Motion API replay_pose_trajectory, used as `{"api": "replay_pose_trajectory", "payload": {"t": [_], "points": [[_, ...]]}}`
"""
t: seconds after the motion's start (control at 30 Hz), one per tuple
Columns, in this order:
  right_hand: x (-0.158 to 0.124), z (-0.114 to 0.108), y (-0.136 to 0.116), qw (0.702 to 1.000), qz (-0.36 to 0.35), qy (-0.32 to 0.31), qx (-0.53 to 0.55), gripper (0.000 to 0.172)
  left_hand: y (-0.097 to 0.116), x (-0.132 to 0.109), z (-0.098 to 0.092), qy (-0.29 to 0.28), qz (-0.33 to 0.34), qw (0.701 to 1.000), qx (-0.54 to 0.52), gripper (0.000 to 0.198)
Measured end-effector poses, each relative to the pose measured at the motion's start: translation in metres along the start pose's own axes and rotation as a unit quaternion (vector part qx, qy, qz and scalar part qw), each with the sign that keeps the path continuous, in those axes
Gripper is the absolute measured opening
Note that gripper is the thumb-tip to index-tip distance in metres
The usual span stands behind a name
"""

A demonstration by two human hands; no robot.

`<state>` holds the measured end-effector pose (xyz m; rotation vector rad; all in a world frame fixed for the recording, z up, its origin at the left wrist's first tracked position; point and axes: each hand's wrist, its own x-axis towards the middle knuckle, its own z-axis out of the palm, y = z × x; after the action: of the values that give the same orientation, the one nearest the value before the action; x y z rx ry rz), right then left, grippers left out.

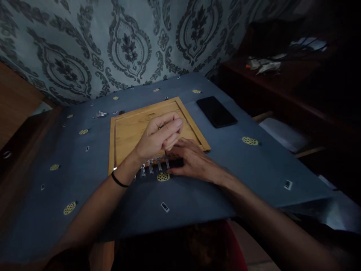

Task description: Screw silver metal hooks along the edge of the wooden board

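My left hand (160, 137) hovers above the near edge of a shallow wooden tray (126, 130), its fingers pinched together; whatever they hold is too small to make out. My right hand (193, 160) rests palm down on the blue table cover (239, 165) at the tray's near edge. Its fingers press on a small dark object (176, 162). A row of several small pale pieces (153, 166) lies beside that object, just left of my right hand. A black band circles my left wrist.
A black phone (216, 111) lies flat to the right of the tray. Small silvery bits (100, 114) sit behind the tray's far left corner. A patterned wall rises at the back. A dark wooden shelf with papers (265, 66) stands to the right.
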<state>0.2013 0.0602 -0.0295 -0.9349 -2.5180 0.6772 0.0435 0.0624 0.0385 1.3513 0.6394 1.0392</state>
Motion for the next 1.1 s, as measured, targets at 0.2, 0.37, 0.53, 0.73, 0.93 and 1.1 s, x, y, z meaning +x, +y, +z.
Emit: {"api": "replay_pose_trajectory", "payload": {"t": [0.2,0.37,0.53,0.73,0.93,1.1], "points": [[0.0,-0.001,-0.002,1.0,0.006,0.001,-0.007,0.038,0.006,0.003,-0.008,-0.062,-0.037,0.997,-0.018,0.031],[0.001,-0.003,-0.004,1.0,0.013,-0.007,-0.001,0.034,0.002,-0.005,-0.007,0.054,0.026,0.998,0.024,0.029],[0.001,-0.003,-0.003,1.0,0.01,-0.003,-0.006,0.036,0.008,-0.013,0.004,0.226,0.114,0.967,0.016,0.031],[0.0,-0.002,-0.002,1.0,0.001,0.008,0.009,0.034,0.018,-0.017,0.014,0.249,0.139,0.958,0.019,0.032],[0.0,-0.004,-0.006,1.0,0.02,-0.01,0.009,0.036,0.003,-0.017,0.012,0.261,0.115,0.958,0.032,0.038],[0.0,-0.004,-0.005,1.0,0.011,-0.005,-0.001,0.035,0.0,-0.016,0.011,0.262,0.105,0.958,0.042,0.041]]}}
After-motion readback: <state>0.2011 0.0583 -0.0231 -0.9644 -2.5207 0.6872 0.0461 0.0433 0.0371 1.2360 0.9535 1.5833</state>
